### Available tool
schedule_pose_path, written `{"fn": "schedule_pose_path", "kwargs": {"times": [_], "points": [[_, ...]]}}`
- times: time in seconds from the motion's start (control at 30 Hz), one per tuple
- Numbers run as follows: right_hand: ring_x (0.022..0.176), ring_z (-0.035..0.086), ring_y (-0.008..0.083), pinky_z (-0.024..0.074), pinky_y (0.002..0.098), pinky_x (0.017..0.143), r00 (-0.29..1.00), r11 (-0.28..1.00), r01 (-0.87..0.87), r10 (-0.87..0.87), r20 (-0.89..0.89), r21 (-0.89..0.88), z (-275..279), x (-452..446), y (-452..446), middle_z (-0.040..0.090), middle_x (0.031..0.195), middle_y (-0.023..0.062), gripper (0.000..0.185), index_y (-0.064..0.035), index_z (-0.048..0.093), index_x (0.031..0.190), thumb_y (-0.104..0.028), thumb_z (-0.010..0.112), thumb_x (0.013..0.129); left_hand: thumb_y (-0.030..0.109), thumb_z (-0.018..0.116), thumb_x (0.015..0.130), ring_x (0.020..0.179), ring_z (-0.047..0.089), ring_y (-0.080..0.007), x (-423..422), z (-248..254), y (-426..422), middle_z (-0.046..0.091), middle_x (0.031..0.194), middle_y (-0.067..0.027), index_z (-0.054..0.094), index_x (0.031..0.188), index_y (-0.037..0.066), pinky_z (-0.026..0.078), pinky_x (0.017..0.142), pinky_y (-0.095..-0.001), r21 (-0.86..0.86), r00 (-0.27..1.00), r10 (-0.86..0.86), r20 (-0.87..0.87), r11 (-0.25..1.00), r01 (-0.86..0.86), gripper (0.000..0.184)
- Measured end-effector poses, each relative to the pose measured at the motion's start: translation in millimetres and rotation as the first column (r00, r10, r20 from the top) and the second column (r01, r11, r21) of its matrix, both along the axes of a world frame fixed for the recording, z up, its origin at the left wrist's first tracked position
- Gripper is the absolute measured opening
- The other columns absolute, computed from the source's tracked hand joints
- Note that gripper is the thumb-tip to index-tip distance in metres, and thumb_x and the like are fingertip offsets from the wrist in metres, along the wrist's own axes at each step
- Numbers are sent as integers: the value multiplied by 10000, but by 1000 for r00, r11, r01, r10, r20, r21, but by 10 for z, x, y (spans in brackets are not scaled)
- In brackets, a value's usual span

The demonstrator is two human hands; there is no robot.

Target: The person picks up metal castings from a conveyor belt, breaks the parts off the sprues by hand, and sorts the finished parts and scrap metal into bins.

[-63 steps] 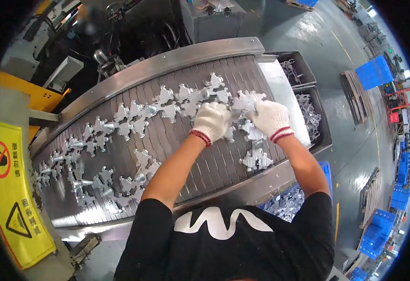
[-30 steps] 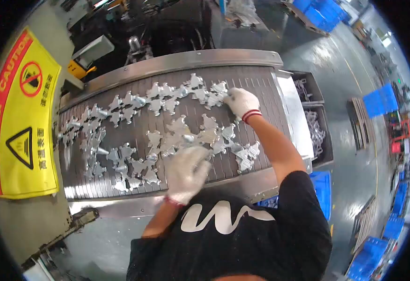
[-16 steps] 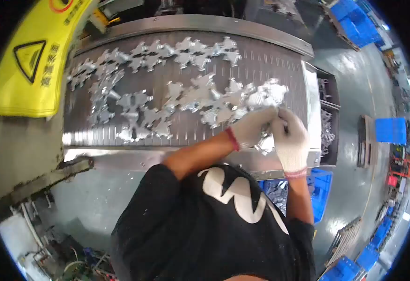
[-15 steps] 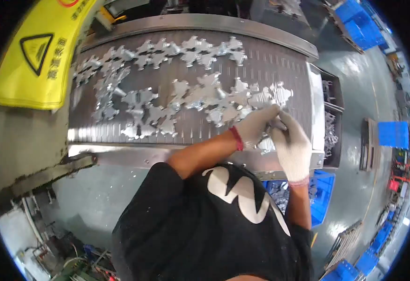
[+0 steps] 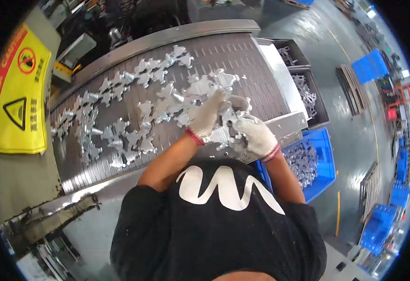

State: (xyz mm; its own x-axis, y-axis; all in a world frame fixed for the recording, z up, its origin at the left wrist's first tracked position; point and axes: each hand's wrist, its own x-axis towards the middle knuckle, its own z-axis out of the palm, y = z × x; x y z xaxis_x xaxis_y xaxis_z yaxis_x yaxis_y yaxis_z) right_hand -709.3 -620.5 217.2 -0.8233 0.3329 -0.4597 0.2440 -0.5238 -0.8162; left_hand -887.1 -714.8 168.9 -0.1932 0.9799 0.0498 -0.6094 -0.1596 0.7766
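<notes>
My left hand, in a white knitted glove with a red cuff, reaches over the near side of the conveyor with its fingers curled on a silvery metal casting. On the casting's right side, my right hand, gloved the same way, grips it too. The fingers partly cover the casting, so its full outline is hidden. More castings of similar branching shape lie on the slatted conveyor belt, some joined in clusters, beyond my hands and to their left.
A blue bin of small metal pieces stands below my right arm. Dark containers with metal parts sit past the conveyor's end. A yellow warning sign hangs on the machine at left. Metal rails edge the belt.
The view has turned and shifted, bringing more of the blue bin into sight. My hands have moved apart slightly, and the casting between them now shows more clearly.
</notes>
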Motion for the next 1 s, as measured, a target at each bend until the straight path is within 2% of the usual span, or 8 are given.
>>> {"fn": "schedule_pose_path", "kwargs": {"times": [0.27,0.37,0.43,0.47,0.5,0.57,0.83,1.0], "points": [[900,760,355,597,432,805,957,187,-100,-250,145,977,114,-162,-159,749,941,213,342,-84,760,1187,-317,717,940,373,369,1132,927,700,-197,-43,169,-40,751,1023,-90,736,1187,27,553,820,-344,-335,814,155,-559,856,-393,507],[893,763,298,616,402,780,766,799,601,-567,-301,23,-103,-257,145,760,1076,149,314,-89,679,1285,-281,681,1037,369,343,1151,861,717,-195,-428,-129,-124,739,938,-96,724,1221,17,561,740,-345,-269,767,17,-642,931,-245,524],[915,726,234,606,365,806,770,858,359,-495,-402,-367,-229,-356,472,730,1115,96,310,-91,632,1329,-166,686,1033,249,433,1141,1032,694,-191,-491,-279,-186,747,1092,-105,653,1378,42,546,849,-318,415,-176,392,-903,902,-118,383],[921,715,212,599,353,819,751,877,236,-438,-494,-419,-251,-412,531,730,1099,77,315,-87,638,1318,-127,706,1013,242,454,1137,1047,680,-180,-388,-268,-201,742,1125,-85,634,1412,48,540,867,-312,359,-28,360,-933,919,-165,382],[934,690,158,584,340,820,896,856,225,7,-445,466,-412,-521,675,721,1089,33,341,-95,652,1314,-112,743,986,235,475,1133,1061,666,-168,-243,-311,-207,737,1158,-65,615,1447,54,535,885,-306,283,128,314,-941,936,-211,388],[924,677,116,574,322,794,913,944,301,-325,-245,-133,357,-485,271,717,1089,4,325,-88,668,1294,-112,749,980,254,532,1115,1085,651,-134,-162,-275,-105,724,1205,-28,602,1472,50,529,933,-308,-317,915,40,-401,931,-180,417],[1037,698,157,570,327,928,827,601,538,-514,-229,592,-11,-481,166,757,1206,147,511,10,689,1363,-169,798,897,603,531,1048,1375,597,-362,202,372,-51,658,1468,-174,638,1476,117,419,1177,-420,-346,330,-188,-925,773,-531,658],[948,659,102,559,299,799,819,837,541,-503,-278,79,-31,-177,239,751,1114,48,522,-18,665,1394,-202,797,923,305,610,1094,1120,665,-134,208,186,103,714,1239,-59,648,1434,31,547,954,-298,-418,973,-148,-177,906,61,438]]}}
